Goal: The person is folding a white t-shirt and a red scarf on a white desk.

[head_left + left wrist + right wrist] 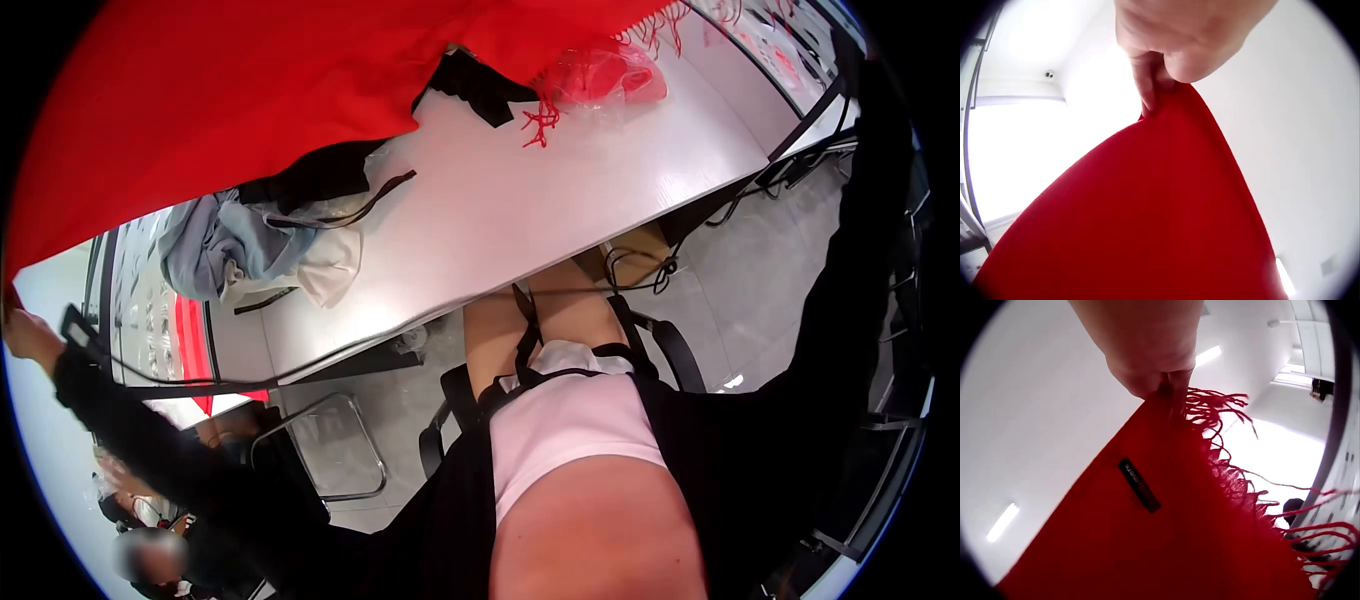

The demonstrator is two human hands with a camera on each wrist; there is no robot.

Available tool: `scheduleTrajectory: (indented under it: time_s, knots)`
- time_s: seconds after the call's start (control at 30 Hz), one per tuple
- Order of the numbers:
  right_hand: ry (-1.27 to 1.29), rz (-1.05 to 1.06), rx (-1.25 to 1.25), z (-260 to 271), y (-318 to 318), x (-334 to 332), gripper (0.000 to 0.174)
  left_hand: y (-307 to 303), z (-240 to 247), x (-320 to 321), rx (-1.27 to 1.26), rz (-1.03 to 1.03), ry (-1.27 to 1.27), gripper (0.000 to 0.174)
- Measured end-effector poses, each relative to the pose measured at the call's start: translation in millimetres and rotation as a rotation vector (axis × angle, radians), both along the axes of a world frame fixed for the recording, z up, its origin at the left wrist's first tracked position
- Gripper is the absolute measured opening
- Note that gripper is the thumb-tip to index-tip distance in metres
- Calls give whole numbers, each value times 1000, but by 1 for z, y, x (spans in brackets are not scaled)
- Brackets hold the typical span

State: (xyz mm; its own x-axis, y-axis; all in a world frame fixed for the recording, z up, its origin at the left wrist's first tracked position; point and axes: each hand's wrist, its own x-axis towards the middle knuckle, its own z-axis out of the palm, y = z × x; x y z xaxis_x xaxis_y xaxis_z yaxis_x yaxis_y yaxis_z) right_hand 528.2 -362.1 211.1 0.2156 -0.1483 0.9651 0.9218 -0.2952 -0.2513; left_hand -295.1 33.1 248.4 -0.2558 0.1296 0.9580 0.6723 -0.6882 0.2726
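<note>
A wide red fringed scarf [250, 90] is stretched between both raised hands, covering the upper left of the head view. At its left end my left hand [35, 338] pinches the edge, and in the left wrist view the cloth [1147, 206] drops away from the fingers in a peak. My right hand [1154, 356] grips a corner of the scarf [1104, 525] beside the fringe [1229, 450]. A small black label [1139, 485] is sewn near that corner. The right hand is out of the head view, past the black sleeve.
On the white table [520, 200] lie blue-grey and white clothes [240, 245], black cloth items [475, 85] and a clear plastic bag [610, 80]. A black cable [330, 352] runs along the table's front edge. A metal-framed chair [365, 450] stands below left; another person [150, 555] is at the lower left.
</note>
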Motion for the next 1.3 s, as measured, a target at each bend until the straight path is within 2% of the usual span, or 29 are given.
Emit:
scheduleTrajectory:
  time_s: [0.03,0.07,0.1,0.13,0.17,0.23,0.27,0.33,0.37,0.47,0.57,0.6,0.63,0.7,0.77,0.8,0.83,0.87,0.9,0.93,1.0,1.07,1.1,1.13,1.17,1.2,1.3]
  knots:
    - [-108,208,49,-27,-2,16,28,-12,-17,4,68,-127,-99,14]
    - [108,271,-73,-52,-11,-4,30,-27,-43,13,133,-231,-176,15]
    - [251,136,-151,-81,-15,-29,40,-42,-72,26,181,-305,-239,15]
    - [218,67,-235,-115,-20,-1,36,-58,-107,40,198,-338,-291,16]
    - [175,-8,-323,-149,-34,52,33,-71,-143,54,146,-275,-324,15]
    - [295,-20,-394,-201,-39,67,30,-81,-199,70,14,-207,-364,14]
    - [465,47,-384,-225,-40,46,30,-84,-221,74,-74,-199,-367,14]
    - [409,-25,-466,-257,-45,17,26,-101,-250,87,-153,-182,-280,13]
    - [449,18,-448,-270,-49,9,25,-108,-261,89,-233,-129,-278,13]
    - [522,118,-395,-304,-59,9,22,-116,-290,81,-212,-152,-247,13]
    - [616,94,-344,-320,-74,-14,16,-119,-310,69,-227,-186,-405,12]
    - [671,205,-266,-329,-76,-10,14,-118,-317,62,-225,-208,-459,12]
    - [723,314,-187,-336,-78,-4,13,-121,-318,63,-263,-128,-412,12]
    - [766,471,-55,-341,-76,1,10,-125,-318,71,-214,-246,-420,13]
    - [566,354,-103,-323,-67,-17,11,-126,-316,78,-158,-349,-446,11]
    - [464,297,-125,-313,-60,-27,11,-129,-311,86,-197,-327,-322,10]
    - [549,475,-76,-306,-51,-34,13,-136,-301,101,-233,-304,-198,9]
    - [545,438,-222,-303,-43,-28,15,-141,-291,118,-268,-281,-75,9]
    - [436,443,-369,-290,-26,-43,15,-141,-283,135,-246,-350,74,10]
    - [361,758,-392,-276,-2,-63,17,-141,-275,157,-226,-416,223,11]
    - [71,948,-572,-255,44,-107,22,-154,-255,214,-316,-703,482,14]
    - [-80,1053,-695,-228,82,-170,31,-162,-239,274,-212,-810,751,26]
    - [-174,1069,-742,-223,100,-190,27,-165,-235,298,-191,-846,820,26]
    - [-82,1237,-765,-225,118,-207,22,-168,-233,319,-165,-878,888,27]
    - [-31,1239,-880,-224,127,-222,18,-163,-230,339,-200,-1008,925,25]
    - [-105,1252,-842,-225,140,-233,13,-158,-228,352,-236,-1140,962,23]
    - [-35,1403,-875,-222,154,-251,10,-153,-233,367,-829,-1464,674,19]
